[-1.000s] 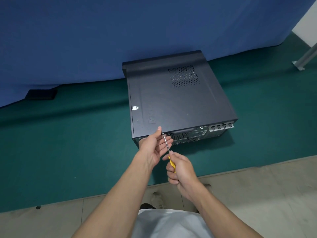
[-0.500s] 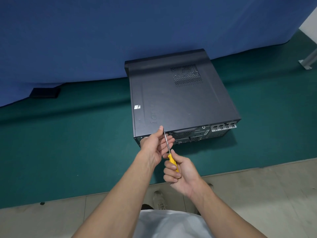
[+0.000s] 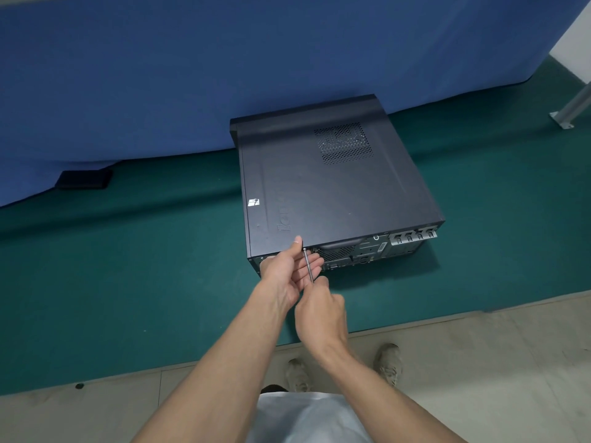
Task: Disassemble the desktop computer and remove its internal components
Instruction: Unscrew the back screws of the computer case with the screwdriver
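You stand over a black desktop computer [image 3: 335,187] that lies flat on its side on a green mat [image 3: 128,266], its broad side panel facing up and its rear panel [image 3: 367,251] turned toward you. The case sits near the middle of the mat, its far end close to a blue cloth backdrop [image 3: 224,75] that hangs across the back of the scene. Your right hand [image 3: 319,311] is closed in a fist around the handle of a screwdriver [image 3: 308,265], the handle itself hidden inside the grip. The thin metal shaft angles up and away from you, and its tip meets the upper edge of the rear panel, toward its left end. Your left hand [image 3: 287,270] is open at that same spot: the thumb rests on the top edge of the side panel, and the fingers stretch out, relaxed, along the rear panel just behind the shaft. Whether those fingers touch the shaft cannot be told. A perforated vent grille [image 3: 343,143] marks the far right part of the side panel, and a small sticker [image 3: 253,202] sits near its left edge. Silver slot covers [image 3: 412,238] line the right end of the rear panel. To the left, a flat black object [image 3: 84,180] pokes out from under the hem of the backdrop. At far right, a metal post [image 3: 572,110] is fixed to the mat. Your shoes [image 3: 297,375] stand on a pale tiled floor [image 3: 479,362] just short of the mat's near edge.
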A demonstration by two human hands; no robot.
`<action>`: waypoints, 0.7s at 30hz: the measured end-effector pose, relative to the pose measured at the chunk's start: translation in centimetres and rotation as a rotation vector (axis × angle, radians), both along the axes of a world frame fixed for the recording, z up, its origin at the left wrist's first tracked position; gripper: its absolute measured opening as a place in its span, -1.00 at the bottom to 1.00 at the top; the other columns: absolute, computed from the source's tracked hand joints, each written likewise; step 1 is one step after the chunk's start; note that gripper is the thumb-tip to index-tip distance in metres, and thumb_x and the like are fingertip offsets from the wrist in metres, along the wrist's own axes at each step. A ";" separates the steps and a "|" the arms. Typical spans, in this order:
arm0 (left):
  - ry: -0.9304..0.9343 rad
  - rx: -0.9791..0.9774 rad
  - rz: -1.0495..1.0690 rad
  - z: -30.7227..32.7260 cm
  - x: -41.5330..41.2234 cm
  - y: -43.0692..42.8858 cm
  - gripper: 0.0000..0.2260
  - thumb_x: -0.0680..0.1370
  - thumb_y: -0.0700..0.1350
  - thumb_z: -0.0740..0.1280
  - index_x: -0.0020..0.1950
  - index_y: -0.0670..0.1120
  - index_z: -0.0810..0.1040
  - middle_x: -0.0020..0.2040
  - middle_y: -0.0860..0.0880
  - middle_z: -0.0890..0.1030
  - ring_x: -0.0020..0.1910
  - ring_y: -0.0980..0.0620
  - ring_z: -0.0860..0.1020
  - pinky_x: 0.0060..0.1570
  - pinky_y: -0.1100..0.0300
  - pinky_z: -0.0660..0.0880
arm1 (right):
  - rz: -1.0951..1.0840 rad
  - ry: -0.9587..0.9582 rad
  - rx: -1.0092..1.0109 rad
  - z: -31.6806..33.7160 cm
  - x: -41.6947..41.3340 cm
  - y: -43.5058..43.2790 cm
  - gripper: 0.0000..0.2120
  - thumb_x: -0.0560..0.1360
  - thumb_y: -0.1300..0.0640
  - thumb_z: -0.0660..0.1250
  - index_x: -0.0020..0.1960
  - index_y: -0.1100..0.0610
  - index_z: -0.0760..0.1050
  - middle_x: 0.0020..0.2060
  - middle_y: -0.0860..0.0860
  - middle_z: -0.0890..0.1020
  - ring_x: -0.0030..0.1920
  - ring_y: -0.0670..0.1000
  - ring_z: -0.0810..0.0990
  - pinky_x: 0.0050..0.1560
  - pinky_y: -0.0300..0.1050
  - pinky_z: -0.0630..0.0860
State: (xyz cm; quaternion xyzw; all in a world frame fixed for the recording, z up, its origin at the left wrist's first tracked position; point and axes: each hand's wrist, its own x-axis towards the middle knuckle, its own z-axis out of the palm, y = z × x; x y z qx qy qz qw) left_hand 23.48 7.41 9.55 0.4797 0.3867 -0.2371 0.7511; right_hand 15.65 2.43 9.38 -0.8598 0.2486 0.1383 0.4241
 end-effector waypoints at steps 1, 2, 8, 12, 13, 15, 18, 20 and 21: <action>0.002 0.001 0.003 0.0 0.1 0.0 -0.66 0.54 -0.06 0.41 0.08 -0.34 0.56 -0.19 -0.23 0.67 -0.35 -0.04 0.68 -0.37 0.18 0.62 | 0.001 -0.008 -0.023 0.0 -0.1 0.2 -0.92 0.56 0.20 0.00 -0.07 0.09 0.24 -0.22 0.06 0.44 -0.20 0.13 0.41 -0.22 -0.05 0.34; 0.002 0.005 0.003 0.0 0.1 0.0 -0.68 0.54 -0.07 0.41 0.06 -0.34 0.56 -0.20 -0.23 0.67 -0.35 -0.05 0.68 -0.37 0.18 0.62 | 0.009 -0.016 -0.047 -0.1 -0.2 0.2 -0.93 0.56 0.20 0.01 -0.06 0.10 0.25 -0.20 0.08 0.47 -0.16 0.17 0.46 -0.21 -0.04 0.34; -0.088 0.093 -0.082 0.0 -0.3 0.1 -0.88 0.50 -0.36 0.39 0.00 -0.38 0.55 -0.25 -0.23 0.65 -0.34 -0.03 0.67 -0.40 0.23 0.59 | 0.012 -0.021 -0.078 0.1 -0.1 0.5 -0.82 0.64 0.10 -0.03 0.03 0.15 0.31 0.00 0.21 0.58 0.04 0.26 0.53 -0.09 0.05 0.43; -0.104 0.120 -0.078 0.2 -0.4 -0.1 -0.95 0.51 -0.44 0.34 -0.04 -0.38 0.52 -0.27 -0.24 0.63 -0.38 -0.02 0.67 -0.45 0.25 0.57 | -0.003 -0.018 -0.092 0.1 -0.1 0.7 -0.76 0.64 0.12 -0.07 0.09 0.20 0.34 0.03 0.22 0.58 0.06 0.26 0.53 -0.07 0.05 0.43; -0.103 0.126 -0.074 0.2 -0.3 -0.1 -0.96 0.51 -0.44 0.33 -0.06 -0.37 0.51 -0.28 -0.24 0.63 -0.38 -0.03 0.67 -0.45 0.24 0.57 | 0.007 -0.034 -0.105 0.0 -0.1 0.7 -0.74 0.65 0.10 -0.06 0.09 0.20 0.34 0.02 0.22 0.58 0.05 0.26 0.53 -0.11 0.03 0.39; -0.102 0.136 -0.070 0.2 -0.2 -0.1 -0.95 0.52 -0.45 0.32 -0.09 -0.35 0.49 -0.30 -0.25 0.63 -0.40 -0.05 0.66 -0.46 0.23 0.57 | 0.008 -0.048 -0.038 0.0 -0.1 0.3 -0.70 0.66 0.02 -0.01 0.07 0.22 0.37 -0.02 0.21 0.58 0.02 0.23 0.54 -0.17 -0.01 0.35; -0.112 0.158 -0.089 0.0 -0.1 0.0 -0.94 0.52 -0.44 0.32 -0.11 -0.33 0.47 -0.35 -0.22 0.63 -0.42 -0.04 0.66 -0.44 0.22 0.59 | -0.194 0.059 0.637 -0.3 -0.5 -1.4 -0.74 0.64 -0.02 0.13 -0.05 0.16 0.40 -0.28 0.14 0.51 -0.34 0.07 0.47 -0.38 -0.12 0.33; -0.121 0.156 -0.084 -0.1 -0.1 0.0 -0.95 0.52 -0.44 0.32 -0.09 -0.34 0.48 -0.34 -0.23 0.64 -0.41 -0.04 0.66 -0.44 0.22 0.59 | -0.331 0.262 1.233 -0.4 -1.6 -3.0 -0.71 0.61 -0.06 0.18 -0.09 0.16 0.45 -0.38 0.08 0.46 -0.50 -0.02 0.35 -0.52 -0.22 0.26; -0.127 0.149 -0.072 -0.1 -0.1 0.0 -0.95 0.52 -0.44 0.32 -0.06 -0.35 0.48 -0.31 -0.25 0.64 -0.40 -0.06 0.67 -0.44 0.22 0.58 | -0.348 0.325 1.415 -0.6 -2.0 -3.6 -0.70 0.59 -0.07 0.20 -0.08 0.17 0.48 -0.37 0.06 0.45 -0.51 -0.06 0.31 -0.57 -0.26 0.21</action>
